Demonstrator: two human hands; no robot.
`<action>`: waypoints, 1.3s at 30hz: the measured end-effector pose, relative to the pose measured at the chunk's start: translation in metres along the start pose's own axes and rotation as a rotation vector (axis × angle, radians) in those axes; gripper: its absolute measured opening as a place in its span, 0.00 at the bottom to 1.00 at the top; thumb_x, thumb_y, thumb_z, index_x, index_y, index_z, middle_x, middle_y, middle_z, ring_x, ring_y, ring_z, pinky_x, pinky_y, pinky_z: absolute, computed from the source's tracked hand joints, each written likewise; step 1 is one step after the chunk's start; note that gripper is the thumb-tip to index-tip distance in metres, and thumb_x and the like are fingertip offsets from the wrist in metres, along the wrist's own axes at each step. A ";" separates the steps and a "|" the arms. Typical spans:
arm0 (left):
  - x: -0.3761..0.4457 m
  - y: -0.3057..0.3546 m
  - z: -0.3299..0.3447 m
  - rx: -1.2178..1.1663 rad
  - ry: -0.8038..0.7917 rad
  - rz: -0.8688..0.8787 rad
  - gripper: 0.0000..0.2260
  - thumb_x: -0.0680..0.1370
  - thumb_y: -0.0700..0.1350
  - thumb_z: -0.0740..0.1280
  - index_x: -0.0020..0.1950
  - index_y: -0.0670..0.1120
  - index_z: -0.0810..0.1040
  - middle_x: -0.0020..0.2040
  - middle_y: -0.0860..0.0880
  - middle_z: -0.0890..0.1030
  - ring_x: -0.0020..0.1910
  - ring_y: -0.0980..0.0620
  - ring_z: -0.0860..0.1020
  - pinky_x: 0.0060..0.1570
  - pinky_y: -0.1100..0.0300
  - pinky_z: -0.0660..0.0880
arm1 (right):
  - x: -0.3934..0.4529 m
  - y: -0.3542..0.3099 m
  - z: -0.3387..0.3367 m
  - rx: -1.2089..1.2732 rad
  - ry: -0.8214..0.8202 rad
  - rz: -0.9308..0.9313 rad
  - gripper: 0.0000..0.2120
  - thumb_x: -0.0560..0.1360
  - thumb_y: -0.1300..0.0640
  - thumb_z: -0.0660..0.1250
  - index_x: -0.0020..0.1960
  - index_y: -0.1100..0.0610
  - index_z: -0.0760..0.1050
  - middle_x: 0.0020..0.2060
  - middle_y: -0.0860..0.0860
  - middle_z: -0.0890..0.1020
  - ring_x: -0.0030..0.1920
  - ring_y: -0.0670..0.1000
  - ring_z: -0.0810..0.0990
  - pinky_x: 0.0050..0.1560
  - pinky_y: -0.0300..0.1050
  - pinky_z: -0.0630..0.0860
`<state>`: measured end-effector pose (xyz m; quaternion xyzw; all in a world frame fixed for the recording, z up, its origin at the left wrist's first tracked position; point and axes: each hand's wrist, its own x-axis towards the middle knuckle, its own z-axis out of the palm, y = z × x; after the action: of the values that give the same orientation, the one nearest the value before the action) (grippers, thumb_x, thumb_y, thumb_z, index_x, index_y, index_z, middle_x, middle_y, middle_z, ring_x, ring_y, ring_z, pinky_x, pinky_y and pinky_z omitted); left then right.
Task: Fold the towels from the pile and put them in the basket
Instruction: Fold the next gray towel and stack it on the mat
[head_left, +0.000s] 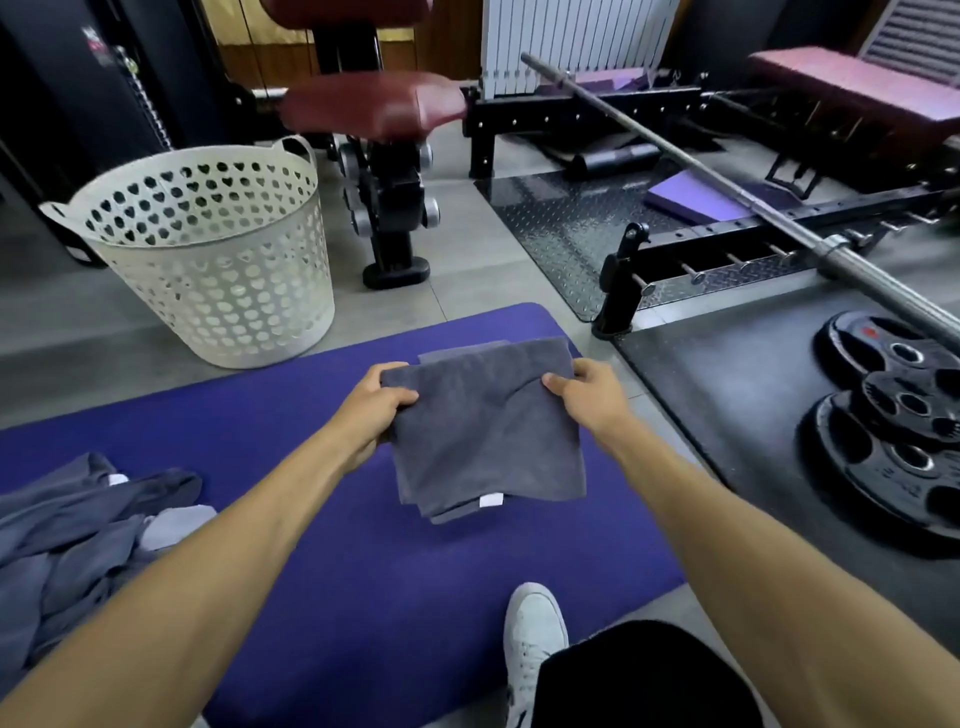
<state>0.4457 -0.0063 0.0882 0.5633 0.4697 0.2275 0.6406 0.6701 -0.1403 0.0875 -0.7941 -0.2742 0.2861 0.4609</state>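
A folded grey towel (488, 436) with a small white tag at its near edge hangs over the purple mat (322, 561). My left hand (376, 410) grips its upper left corner and my right hand (587, 397) pinches its upper right corner. The pile of unfolded grey towels (78, 530) lies crumpled on the mat at the lower left. The white basket (218, 291) with heart-shaped holes stands on the floor beyond the mat's far left; nothing is visible inside it.
Black weight plates (898, 431) lie on a rubber mat to the right. A steel barbell (810, 239) runs diagonally across a black rack. A red padded bench (374, 104) stands behind the basket. My white shoe (532, 644) rests at the mat's near edge.
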 end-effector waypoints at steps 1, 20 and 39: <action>0.012 -0.005 0.005 0.013 0.003 -0.011 0.13 0.79 0.37 0.64 0.60 0.51 0.74 0.52 0.49 0.79 0.47 0.50 0.78 0.43 0.54 0.76 | 0.008 0.010 0.004 0.014 0.001 0.003 0.04 0.76 0.56 0.69 0.46 0.56 0.77 0.45 0.53 0.84 0.47 0.54 0.83 0.52 0.58 0.80; 0.320 -0.082 0.044 0.230 0.171 -0.119 0.14 0.78 0.47 0.70 0.62 0.51 0.73 0.57 0.46 0.79 0.49 0.48 0.79 0.44 0.56 0.77 | 0.299 0.092 0.101 -0.114 0.013 0.044 0.19 0.81 0.45 0.62 0.65 0.57 0.69 0.55 0.52 0.78 0.51 0.51 0.76 0.46 0.44 0.69; 0.363 -0.139 0.057 0.274 0.277 0.073 0.17 0.80 0.45 0.68 0.68 0.52 0.74 0.45 0.53 0.80 0.41 0.59 0.78 0.37 0.66 0.72 | 0.334 0.143 0.121 -0.128 0.069 -0.089 0.14 0.82 0.55 0.61 0.67 0.54 0.69 0.47 0.47 0.78 0.44 0.46 0.78 0.39 0.37 0.73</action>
<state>0.6271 0.2260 -0.1716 0.6254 0.5590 0.2597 0.4785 0.8384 0.1018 -0.1564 -0.8184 -0.3107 0.2198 0.4306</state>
